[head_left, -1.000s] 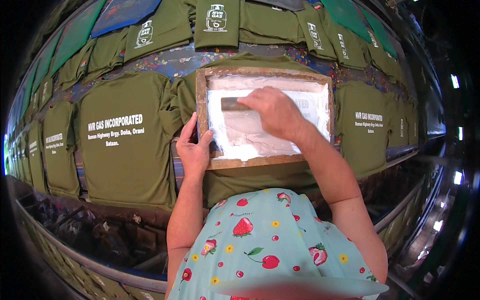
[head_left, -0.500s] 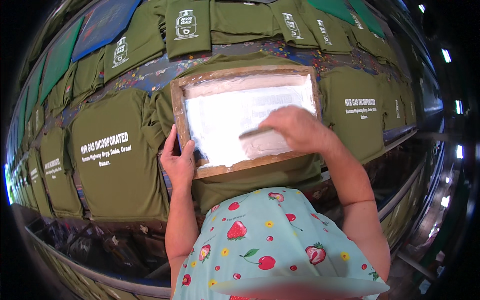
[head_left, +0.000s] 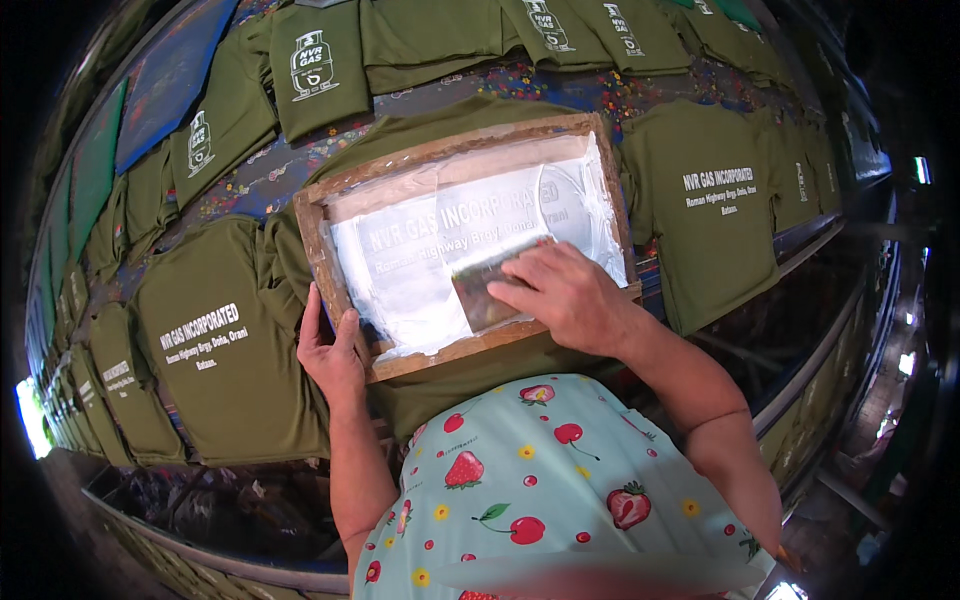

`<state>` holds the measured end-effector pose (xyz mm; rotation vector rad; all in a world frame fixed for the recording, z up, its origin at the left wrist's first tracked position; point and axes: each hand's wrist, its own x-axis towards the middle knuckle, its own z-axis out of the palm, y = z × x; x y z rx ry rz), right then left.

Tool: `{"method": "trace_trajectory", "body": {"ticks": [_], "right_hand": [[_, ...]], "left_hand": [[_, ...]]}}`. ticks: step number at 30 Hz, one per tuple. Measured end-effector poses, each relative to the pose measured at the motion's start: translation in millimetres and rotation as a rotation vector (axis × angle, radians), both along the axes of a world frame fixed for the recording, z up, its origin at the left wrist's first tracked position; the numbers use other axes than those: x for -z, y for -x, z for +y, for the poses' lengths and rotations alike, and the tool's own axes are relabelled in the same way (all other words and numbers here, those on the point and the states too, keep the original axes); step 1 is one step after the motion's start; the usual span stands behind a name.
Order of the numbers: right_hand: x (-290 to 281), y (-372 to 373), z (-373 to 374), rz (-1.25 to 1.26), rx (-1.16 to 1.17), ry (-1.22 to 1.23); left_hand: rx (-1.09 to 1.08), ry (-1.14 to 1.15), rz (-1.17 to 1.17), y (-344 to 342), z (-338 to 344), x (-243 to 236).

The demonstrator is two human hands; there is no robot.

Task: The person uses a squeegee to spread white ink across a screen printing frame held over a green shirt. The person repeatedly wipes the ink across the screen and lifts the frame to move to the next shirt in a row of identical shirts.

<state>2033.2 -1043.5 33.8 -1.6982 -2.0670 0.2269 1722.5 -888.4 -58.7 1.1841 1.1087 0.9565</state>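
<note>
A wooden screen-printing frame (head_left: pixel 450 157) with a pale mesh (head_left: pixel 390 305) smeared in white ink lies on an olive T-shirt (head_left: pixel 400 135). White lettering shows through the mesh. My left hand (head_left: pixel 335 355) grips the frame's lower left side, thumb on top and fingers along the outside. Inside the frame, near its lower right, my right hand (head_left: pixel 565 295) holds a flat squeegee (head_left: pixel 480 305) angled on the mesh, fingers closed over its top edge.
Printed olive shirts lie to the left (head_left: pixel 200 400) and right (head_left: pixel 700 260). Folded printed shirts (head_left: pixel 325 115) line the back, with blue (head_left: pixel 170 80) and green (head_left: pixel 90 190) boards behind. A metal rail (head_left: pixel 780 385) runs below right over a dark gap.
My right hand has swept the squeegee from the mesh's upper left down toward its lower edge. The frame now sits farther left in view and more tilted; the lettering on it shows more clearly.
</note>
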Motion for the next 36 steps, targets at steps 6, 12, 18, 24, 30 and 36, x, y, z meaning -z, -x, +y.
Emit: {"method": "trace_trajectory", "body": {"ticks": [6, 12, 18, 24, 30, 36], "right_hand": [[-31, -68, 0, 0.113, -0.113, 0.261], [-8, -125, 54, 0.073, 0.096, 0.049], [2, -105, 20, 0.069, 0.079, 0.105], [6, -58, -32, 0.074, 0.114, 0.028], [-5, -30, -61, 0.08, 0.128, 0.098], [-31, -48, -12, 0.139, -0.028, 0.246]], "left_hand": [[0.003, -0.007, 0.011, 2, 1, 1], [0.006, -0.027, 0.04, -1, -1, -3], [-0.011, -0.011, 0.076, -4, -1, -7], [0.01, -0.009, 0.09, -5, -1, -10], [0.013, -0.024, 0.031, -2, 0, 0], [0.014, -0.095, -0.014, 3, 1, 11]]}}
